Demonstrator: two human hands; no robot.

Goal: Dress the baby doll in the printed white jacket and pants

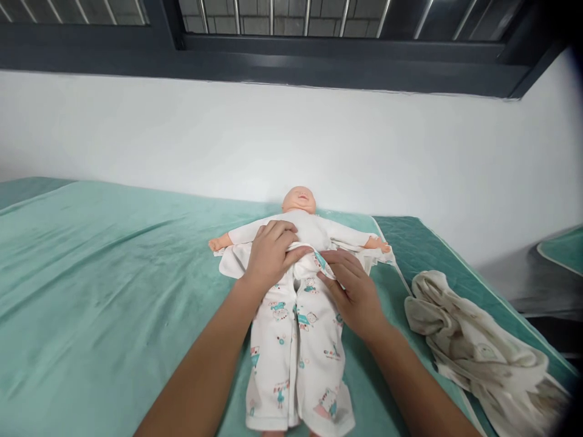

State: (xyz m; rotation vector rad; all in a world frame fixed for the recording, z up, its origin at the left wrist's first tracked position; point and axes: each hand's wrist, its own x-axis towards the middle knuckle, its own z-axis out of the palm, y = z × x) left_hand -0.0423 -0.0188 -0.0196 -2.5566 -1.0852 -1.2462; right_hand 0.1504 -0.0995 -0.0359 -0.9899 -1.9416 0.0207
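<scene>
A baby doll (299, 199) lies on its back with both arms stretched out sideways. It wears a white long-sleeved top (303, 227) and white printed pants (296, 334) that cover its legs almost to the feet. At the doll's waist, my left hand (273, 252) grips the edge of the pants, its thumb along the waistband and its fingers curled over the belly. My right hand (353, 291) pinches a fold of the printed waistband on the other side. Loose white cloth (234, 260) spreads out from under the doll's torso. My fingertips are partly hidden.
Green sheets (113, 291) cover the surface beneath the doll. To the right lies a crumpled off-white cloth garment (478, 346). Behind rises a white wall (182, 133), with a dark-framed barred window (319, 57) above it.
</scene>
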